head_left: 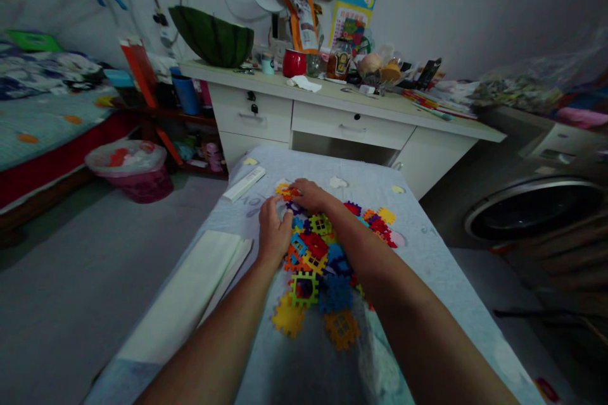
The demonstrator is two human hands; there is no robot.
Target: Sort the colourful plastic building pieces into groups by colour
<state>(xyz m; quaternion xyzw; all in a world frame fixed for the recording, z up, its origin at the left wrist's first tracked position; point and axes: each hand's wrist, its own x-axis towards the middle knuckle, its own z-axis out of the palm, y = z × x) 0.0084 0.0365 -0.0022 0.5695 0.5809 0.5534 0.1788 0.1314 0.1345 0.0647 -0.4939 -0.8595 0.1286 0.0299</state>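
A heap of coloured toothed plastic building tiles (323, 266) lies on a pale cloth-covered table (427, 247). My left hand (273, 231) rests at the heap's left edge, fingers curled down onto the tiles. My right hand (308, 195) reaches across the far end of the heap, palm down, its fingers bent over an orange and yellow tile (285, 190). Whether either hand actually grips a tile is hidden under the fingers. A yellow tile (287, 316) and an orange tile (341, 328) lie loose at the near end.
A folded white sheet (190, 294) lies on the table's left side, a white remote-like bar (244, 183) farther back. Beyond stands a cluttered white desk (342, 114) with half a watermelon (211, 35). A bin (133, 168) and a bed (42, 120) sit left, a washing machine (536, 209) right.
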